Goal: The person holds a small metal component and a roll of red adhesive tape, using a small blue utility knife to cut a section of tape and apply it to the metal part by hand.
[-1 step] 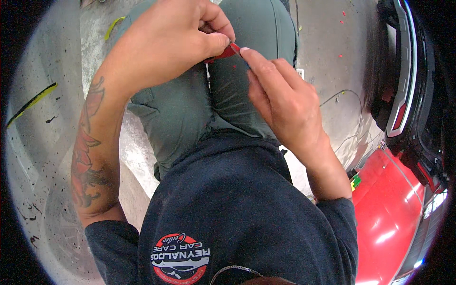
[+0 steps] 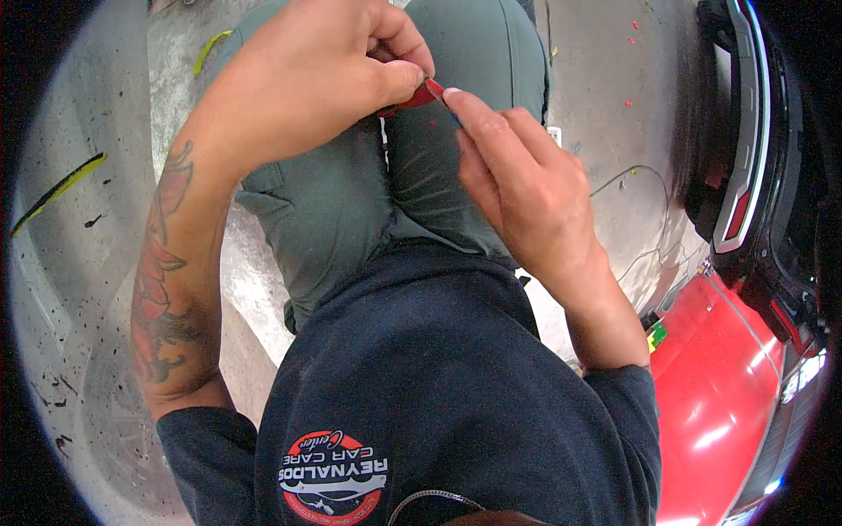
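Note:
Over my thighs in green-grey trousers [image 2: 456, 175], my left hand [image 2: 351, 74] pinches a small red piece [image 2: 410, 96], its fingers curled around it and partly hiding it. My right hand [image 2: 522, 184], just right of and below it, is closed on a slim tool [image 2: 445, 105] with the index finger laid along it. The tool's tip meets the red piece near my left thumb; what kind of tool it is, I cannot tell. A tiny red scrap [image 2: 431, 124] lies on the trousers below the piece.
Concrete floor [image 2: 614, 131] surrounds me, with small red bits [image 2: 628, 103], yellow-black strips [image 2: 60, 193] at left and a thin cable [image 2: 645, 168]. At right are a black vehicle part with silver trim [image 2: 737, 202] and a glossy red car panel [image 2: 710, 386].

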A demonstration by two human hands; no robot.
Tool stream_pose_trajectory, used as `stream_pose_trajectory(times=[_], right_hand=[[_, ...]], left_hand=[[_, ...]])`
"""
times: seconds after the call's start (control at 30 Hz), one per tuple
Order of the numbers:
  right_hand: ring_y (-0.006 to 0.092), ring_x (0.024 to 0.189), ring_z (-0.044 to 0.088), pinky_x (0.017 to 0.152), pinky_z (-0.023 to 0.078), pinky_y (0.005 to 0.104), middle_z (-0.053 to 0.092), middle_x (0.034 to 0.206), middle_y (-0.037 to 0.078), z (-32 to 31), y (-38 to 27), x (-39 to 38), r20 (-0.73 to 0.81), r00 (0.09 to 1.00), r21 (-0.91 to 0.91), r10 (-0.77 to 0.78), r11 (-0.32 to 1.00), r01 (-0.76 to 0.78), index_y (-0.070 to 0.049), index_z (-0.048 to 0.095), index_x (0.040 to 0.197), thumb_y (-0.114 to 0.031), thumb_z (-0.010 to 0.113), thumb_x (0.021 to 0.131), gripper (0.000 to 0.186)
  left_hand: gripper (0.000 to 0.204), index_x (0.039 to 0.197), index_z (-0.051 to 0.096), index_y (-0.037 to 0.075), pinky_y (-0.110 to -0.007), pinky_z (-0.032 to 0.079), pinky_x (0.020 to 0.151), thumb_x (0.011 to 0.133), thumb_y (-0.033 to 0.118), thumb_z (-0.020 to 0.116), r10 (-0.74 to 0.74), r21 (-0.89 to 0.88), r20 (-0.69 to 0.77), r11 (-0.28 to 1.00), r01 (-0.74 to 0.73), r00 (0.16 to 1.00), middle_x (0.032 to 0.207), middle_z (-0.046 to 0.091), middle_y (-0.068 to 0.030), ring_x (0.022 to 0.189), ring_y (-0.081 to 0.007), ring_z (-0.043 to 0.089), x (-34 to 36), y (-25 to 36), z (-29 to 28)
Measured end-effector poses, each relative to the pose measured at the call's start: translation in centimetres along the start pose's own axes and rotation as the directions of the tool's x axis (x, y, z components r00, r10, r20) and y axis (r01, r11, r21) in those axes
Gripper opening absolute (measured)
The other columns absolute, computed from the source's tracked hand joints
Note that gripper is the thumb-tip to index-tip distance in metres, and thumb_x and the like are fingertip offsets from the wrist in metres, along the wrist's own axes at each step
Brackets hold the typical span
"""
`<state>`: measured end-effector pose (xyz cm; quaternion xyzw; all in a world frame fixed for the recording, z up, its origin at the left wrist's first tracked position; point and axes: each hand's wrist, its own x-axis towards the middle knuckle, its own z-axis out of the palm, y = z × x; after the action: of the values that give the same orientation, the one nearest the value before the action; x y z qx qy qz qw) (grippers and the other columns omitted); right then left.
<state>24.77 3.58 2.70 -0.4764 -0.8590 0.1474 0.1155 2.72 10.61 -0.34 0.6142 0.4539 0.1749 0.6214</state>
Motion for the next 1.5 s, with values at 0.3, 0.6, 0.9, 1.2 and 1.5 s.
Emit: stream_pose_trajectory(times=[0.3,0.6,0.9,1.2,1.5], right_hand=[[0.0265,0.068,0.066,0.058,0.055,0.0385,0.063,0.084,0.008,0.2,-0.9,-0.2,0.017,0.999,-0.062,0.044,0.997,-0.043,-0.008,0.065,0.126,-0.003,0.074,0.086,0.042],[0.0226,0.061,0.067,0.049,0.053,0.0371,0.055,0.077,0.006,-0.1,-1.0,0.1,0.028,0.999,-0.123,-0.028,0.992,0.031,-0.006,0.064,0.117,-0.01,0.063,0.087,0.031],[0.0227,0.061,0.065,0.049,0.052,0.037,0.054,0.077,0.006,0.4,-0.1,-0.2,-0.039,0.995,-0.13,-0.089,0.988,0.084,-0.007,0.065,0.121,-0.01,0.063,0.087,0.034],[0.0226,0.061,0.064,0.05,0.052,0.0368,0.054,0.077,0.005,0.4,-0.1,-0.3,-0.036,0.996,-0.13,-0.085,0.988,0.08,-0.007,0.065,0.121,-0.011,0.063,0.086,0.035],[0.0246,0.064,0.068,0.051,0.054,0.0383,0.056,0.078,0.007,-0.4,-1.5,0.3,0.03,0.999,-0.126,-0.015,0.992,0.019,-0.006,0.063,0.115,-0.009,0.063,0.087,0.029]], left_hand=[[0.015,0.096,0.07,-0.004,-0.025,0.053,0.073,0.091,0.008,0.064,0.01,0.041,-0.032,0.999,-0.009,0.999,0.084,0.071,-0.0042,0.078,-0.01,0.067,-0.2,-0.3,0.3],[0.015,0.096,0.07,-0.005,-0.025,0.053,0.073,0.092,0.009,0.064,0.064,0.03,-0.087,0.998,-0.062,0.994,0.085,0.071,-0.0038,0.078,-0.0092,0.066,-0.5,-0.7,0.9],[0.016,0.094,0.07,-0.004,-0.025,0.053,0.077,0.093,0.011,0.064,0.105,0.067,-0.09,0.993,-0.099,0.99,0.084,0.07,-0.0032,0.077,-0.0087,0.065,-0.5,-0.7,0.9],[0.016,0.094,0.07,-0.004,-0.025,0.053,0.077,0.093,0.011,0.064,0.07,0.052,-0.098,0.996,-0.065,0.993,0.083,0.071,-0.0024,0.078,-0.0086,0.065,-0.7,-0.7,1.0],[0.019,0.096,0.071,-0.004,-0.027,0.052,0.075,0.093,0.013,0.064,0.135,0.162,-0.13,0.98,-0.113,0.982,0.084,0.071,-0.0043,0.079,-0.0096,0.065,-0.8,-0.6,1.1]])
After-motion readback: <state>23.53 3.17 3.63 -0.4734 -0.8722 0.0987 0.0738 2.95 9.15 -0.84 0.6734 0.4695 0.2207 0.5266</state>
